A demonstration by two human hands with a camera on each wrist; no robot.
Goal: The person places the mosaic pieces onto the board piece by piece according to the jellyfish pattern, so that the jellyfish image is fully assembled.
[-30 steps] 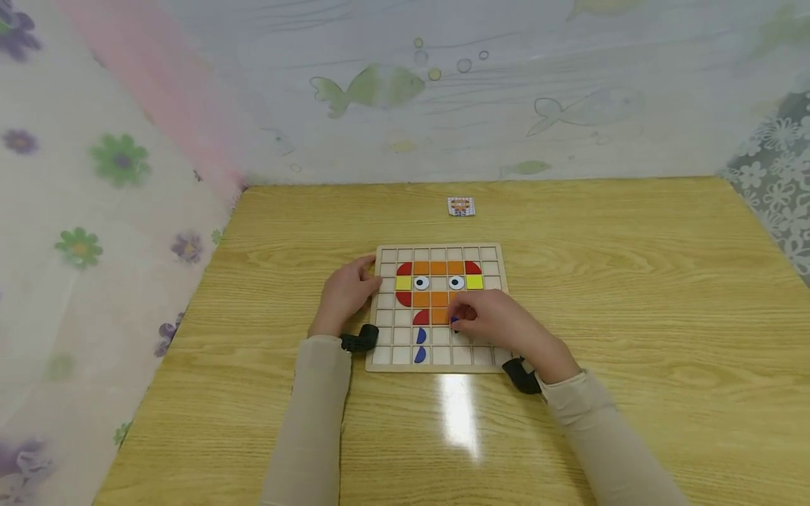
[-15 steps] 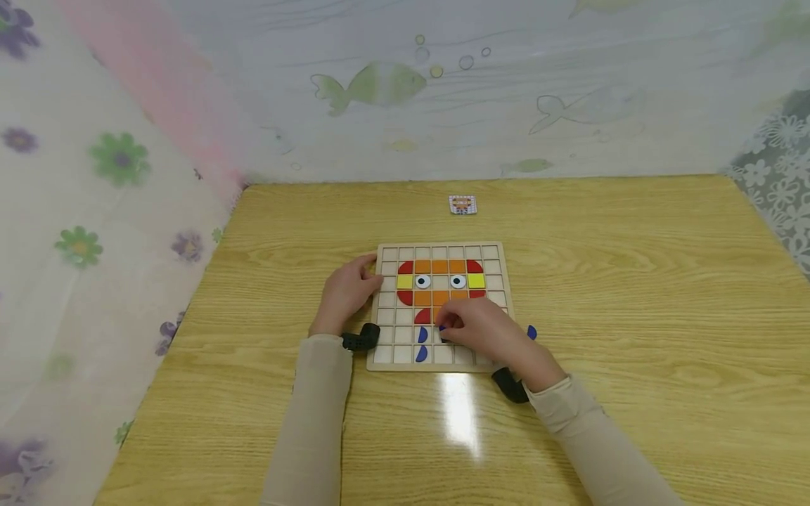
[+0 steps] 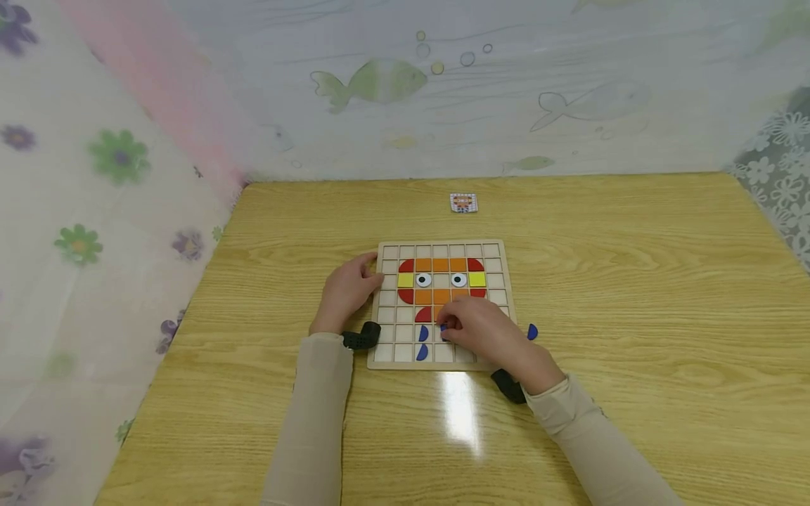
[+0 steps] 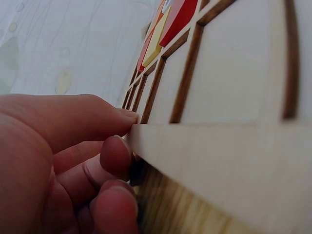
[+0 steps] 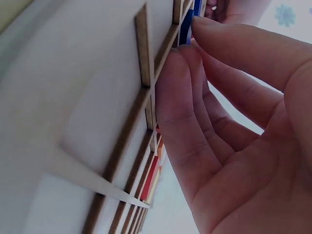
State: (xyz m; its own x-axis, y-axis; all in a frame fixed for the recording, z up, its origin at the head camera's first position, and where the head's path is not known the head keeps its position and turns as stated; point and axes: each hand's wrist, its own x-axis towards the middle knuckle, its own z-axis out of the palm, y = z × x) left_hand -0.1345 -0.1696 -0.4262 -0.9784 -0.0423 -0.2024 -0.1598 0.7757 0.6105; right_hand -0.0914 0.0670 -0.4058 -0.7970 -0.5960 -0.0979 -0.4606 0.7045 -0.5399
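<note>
A wooden grid board (image 3: pixel 383 353) lies on the table, holding a face-like pattern of red, orange and yellow pieces with two eye discs (image 3: pixel 458 280). My left hand (image 3: pixel 344 292) grips the board's left edge, thumb on the rim and fingertips against its side in the left wrist view. Low on the board, my right hand (image 3: pixel 487 334) pinches a blue half-round piece (image 5: pixel 185 28) between thumb and fingertips, right at a grid cell. Just left of that cell sit two blue half-rounds (image 3: pixel 422 334), one above the other. My right hand hides some cells behind it.
Another blue half-round (image 3: pixel 533 331) lies on the table (image 3: pixel 633 281) right of the board, beside my right wrist. A small pattern card (image 3: pixel 464 203) lies beyond the board. A painted wall (image 3: pixel 380 140) borders the table's far edge.
My right hand has moved left with the blue piece, to the cell beside the two blue half-rounds, uncovering the loose one on the table. My left hand stays at the board's edge.
</note>
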